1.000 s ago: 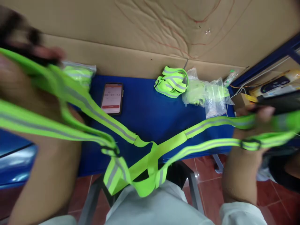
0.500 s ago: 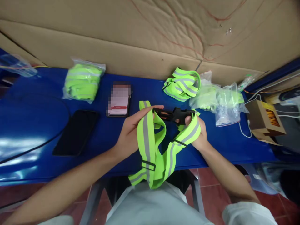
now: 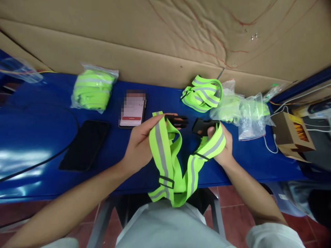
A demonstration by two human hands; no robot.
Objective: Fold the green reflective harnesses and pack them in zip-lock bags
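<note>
A neon-yellow reflective belt (image 3: 161, 148) with a grey stripe hangs in a loop between my hands, over the table's front edge. My left hand (image 3: 141, 144) is closed on the belt's pronged buckle half (image 3: 177, 121), prongs pointing right. In my right hand (image 3: 224, 146) is the black socket half of the buckle (image 3: 203, 126), thumb pressed against it. A small gap parts the two halves. Black slide adjusters (image 3: 167, 182) sit on the strap on both sides. The fingers behind the strap are partly hidden.
On the blue table (image 3: 38, 137) lie a bagged belt (image 3: 93, 89), a lit phone (image 3: 132, 110), a dark phone (image 3: 85, 144) and a coiled belt (image 3: 203, 93). Clear plastic bags (image 3: 249, 115) and an open cardboard box (image 3: 291, 132) are at right. Cardboard (image 3: 116, 44) lines the back.
The buckle halves, touching or partly joined before, are now apart. My left hand has moved slightly left and my right hand slightly right, each keeping its half.
</note>
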